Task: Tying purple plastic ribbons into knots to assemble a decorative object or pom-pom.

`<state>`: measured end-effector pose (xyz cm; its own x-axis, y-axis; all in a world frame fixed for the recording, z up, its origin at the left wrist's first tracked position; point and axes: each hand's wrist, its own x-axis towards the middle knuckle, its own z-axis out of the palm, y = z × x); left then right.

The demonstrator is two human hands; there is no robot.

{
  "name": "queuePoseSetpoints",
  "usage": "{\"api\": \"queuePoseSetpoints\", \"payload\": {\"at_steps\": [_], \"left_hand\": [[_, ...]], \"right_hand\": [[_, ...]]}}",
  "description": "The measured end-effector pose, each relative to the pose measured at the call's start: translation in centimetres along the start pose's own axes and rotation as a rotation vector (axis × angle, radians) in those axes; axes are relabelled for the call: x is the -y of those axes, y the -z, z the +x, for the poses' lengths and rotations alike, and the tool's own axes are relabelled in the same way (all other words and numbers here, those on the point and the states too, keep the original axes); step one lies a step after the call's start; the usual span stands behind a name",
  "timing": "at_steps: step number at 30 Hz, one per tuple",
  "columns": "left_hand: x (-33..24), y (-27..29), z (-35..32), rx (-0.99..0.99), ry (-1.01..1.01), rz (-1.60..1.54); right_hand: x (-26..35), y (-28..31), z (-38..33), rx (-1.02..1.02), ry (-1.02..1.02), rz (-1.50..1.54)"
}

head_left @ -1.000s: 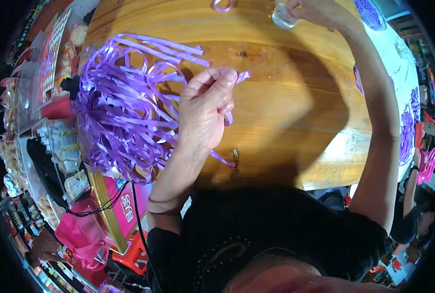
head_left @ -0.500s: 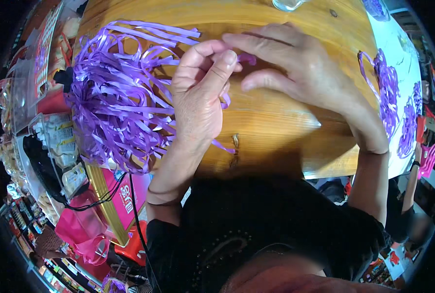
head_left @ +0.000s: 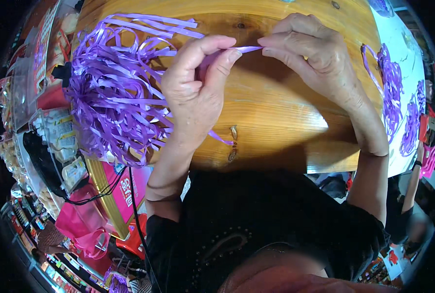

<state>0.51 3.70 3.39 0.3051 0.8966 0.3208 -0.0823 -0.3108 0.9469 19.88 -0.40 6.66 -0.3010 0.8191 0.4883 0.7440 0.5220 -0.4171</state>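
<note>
A short stretch of purple ribbon (head_left: 248, 49) runs between my two hands above the wooden table. My left hand (head_left: 196, 80) pinches it between thumb and index finger, with the other fingers curled behind. On the other side, the fingertips and thumb of my right hand (head_left: 312, 53) close on the ribbon's opposite end. Below my left wrist a loose ribbon tail (head_left: 221, 138) lies on the wood. To the left of my left hand is a large tangled heap of purple ribbons (head_left: 115, 93), several strands reaching toward the wrist.
Bundled purple ribbons (head_left: 391, 88) lie at the right edge by a white marbled surface (head_left: 410, 63). Left of the wooden table (head_left: 271, 122) stand a clear plastic box (head_left: 61, 141) and a pink bag (head_left: 83, 224). A black cord (head_left: 137, 215) hangs there. Another person's arm (head_left: 413, 188) shows at far right.
My right hand has come from hovering with fingers spread to pinching the ribbon, now drawn straight between both hands. My left hand has turned slightly and shifted a little left.
</note>
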Motion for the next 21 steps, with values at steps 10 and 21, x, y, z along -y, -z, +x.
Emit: {"api": "queuePoseSetpoints", "payload": {"at_steps": [10, 21], "left_hand": [[0.9, 0.6, 0.8, 0.073, -0.208, 0.26], [0.5, -1.1, -0.2, -0.026, 0.318, -0.359]], "right_hand": [[0.0, 0.6, -1.0, 0.09, -0.115, 0.138], [0.3, -0.7, -0.3, 0.159, -0.553, 1.169]]}}
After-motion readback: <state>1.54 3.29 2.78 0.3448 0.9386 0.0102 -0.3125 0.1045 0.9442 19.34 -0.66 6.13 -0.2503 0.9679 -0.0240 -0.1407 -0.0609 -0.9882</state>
